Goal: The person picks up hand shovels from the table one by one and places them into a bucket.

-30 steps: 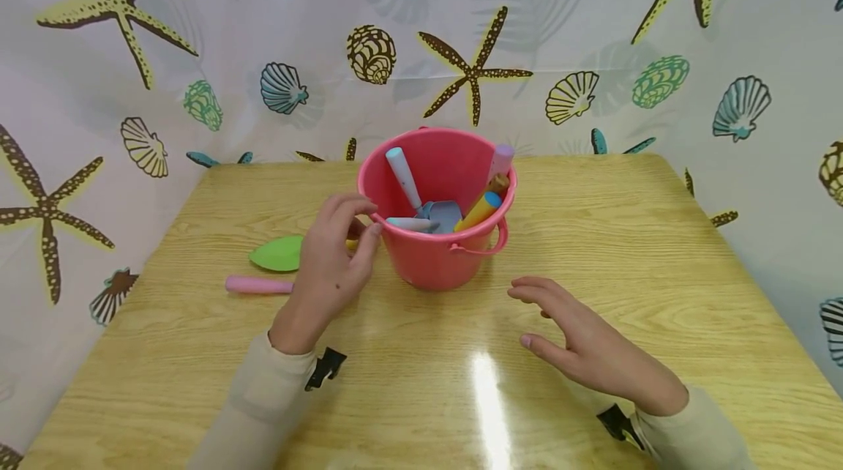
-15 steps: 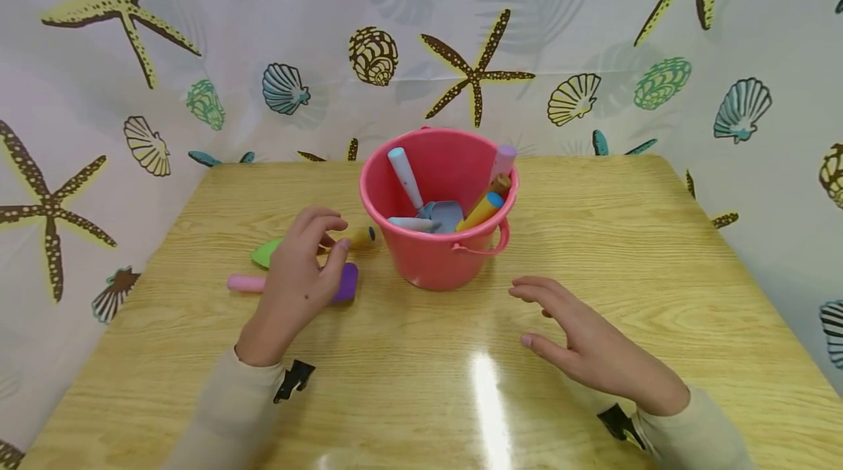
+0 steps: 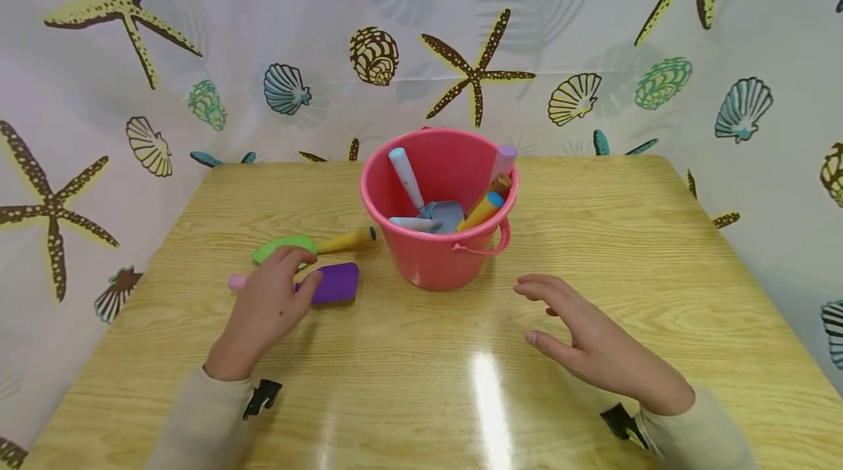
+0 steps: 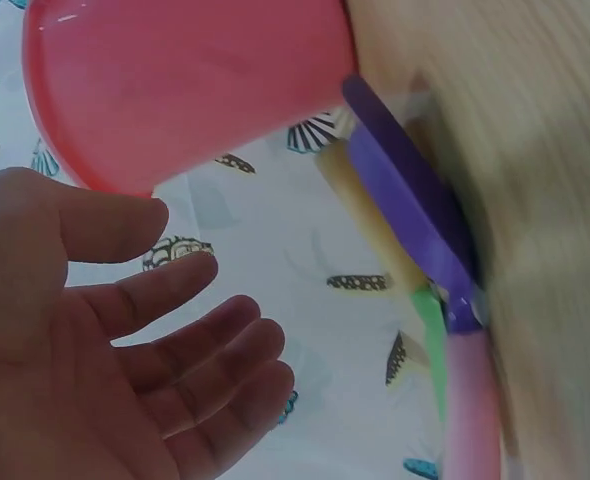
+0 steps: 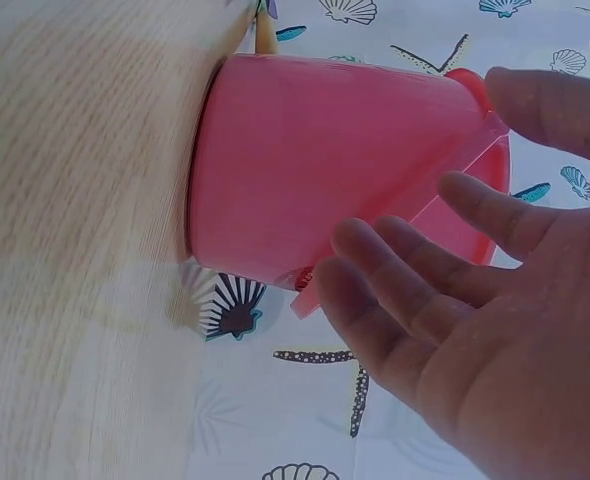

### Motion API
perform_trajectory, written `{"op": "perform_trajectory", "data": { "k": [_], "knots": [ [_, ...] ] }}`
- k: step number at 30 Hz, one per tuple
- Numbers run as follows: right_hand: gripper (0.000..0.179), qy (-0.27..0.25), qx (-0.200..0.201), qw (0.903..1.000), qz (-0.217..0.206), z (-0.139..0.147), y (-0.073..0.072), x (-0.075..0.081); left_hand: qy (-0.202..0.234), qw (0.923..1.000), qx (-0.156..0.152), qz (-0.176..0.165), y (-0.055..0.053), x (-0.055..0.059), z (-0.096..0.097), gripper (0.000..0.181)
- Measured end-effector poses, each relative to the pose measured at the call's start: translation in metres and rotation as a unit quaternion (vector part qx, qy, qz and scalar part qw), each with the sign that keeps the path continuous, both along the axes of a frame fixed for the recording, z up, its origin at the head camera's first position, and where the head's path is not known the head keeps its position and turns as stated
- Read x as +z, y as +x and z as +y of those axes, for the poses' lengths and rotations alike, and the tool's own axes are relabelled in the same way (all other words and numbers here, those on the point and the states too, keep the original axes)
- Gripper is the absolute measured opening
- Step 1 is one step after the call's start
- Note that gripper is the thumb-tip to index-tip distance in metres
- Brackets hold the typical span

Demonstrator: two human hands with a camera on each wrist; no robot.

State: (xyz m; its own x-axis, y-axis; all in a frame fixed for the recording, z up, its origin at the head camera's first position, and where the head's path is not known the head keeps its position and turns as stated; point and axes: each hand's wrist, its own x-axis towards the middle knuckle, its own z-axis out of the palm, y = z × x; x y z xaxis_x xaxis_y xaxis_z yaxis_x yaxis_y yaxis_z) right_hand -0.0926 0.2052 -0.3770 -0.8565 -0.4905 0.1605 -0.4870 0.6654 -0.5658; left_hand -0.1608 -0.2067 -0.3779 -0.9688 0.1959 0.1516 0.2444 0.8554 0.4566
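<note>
Head, left hand (image 3: pixel 265 307): loosely open, holding nothing, over purple shovel (image 3: pixel 336 284); green trowel (image 3: pixel 304 243) just beyond.
Head, right hand (image 3: pixel 601 345): loosely open, holding nothing; pink bucket (image 3: pixel 435 263) ahead, leftward.
Left wrist: purple shovel apart from left hand.
Right wrist: pink bucket beyond right hand.

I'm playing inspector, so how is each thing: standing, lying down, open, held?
Pink bucket, upright, open on top
Bucket handle, folded down
Tool handles, tilted inside the bucket
Purple shovel, lying on the table, not held
Green trowel, lying there too, not held
Left hand, fingers loosely bent, holding nothing
Right hand, fingers loosely bent, holding nothing
Patterned sheet, hanging
</note>
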Motion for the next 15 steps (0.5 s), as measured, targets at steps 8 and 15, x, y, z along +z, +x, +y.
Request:
{"op": "perform_trajectory", "data": {
  "k": [8,15],
  "knots": [
    [0.053,-0.002,0.002,1.0000,-0.003,-0.001,0.001,-0.001,-0.041,0.9991,-0.006,-0.006,0.005,-0.009,-0.017,0.032],
    [0.052,0.000,0.002,1.0000,-0.009,0.000,0.003,-0.002,-0.052,0.9981,-0.018,-0.027,0.005,-0.013,-0.020,0.034]
  ]
}}
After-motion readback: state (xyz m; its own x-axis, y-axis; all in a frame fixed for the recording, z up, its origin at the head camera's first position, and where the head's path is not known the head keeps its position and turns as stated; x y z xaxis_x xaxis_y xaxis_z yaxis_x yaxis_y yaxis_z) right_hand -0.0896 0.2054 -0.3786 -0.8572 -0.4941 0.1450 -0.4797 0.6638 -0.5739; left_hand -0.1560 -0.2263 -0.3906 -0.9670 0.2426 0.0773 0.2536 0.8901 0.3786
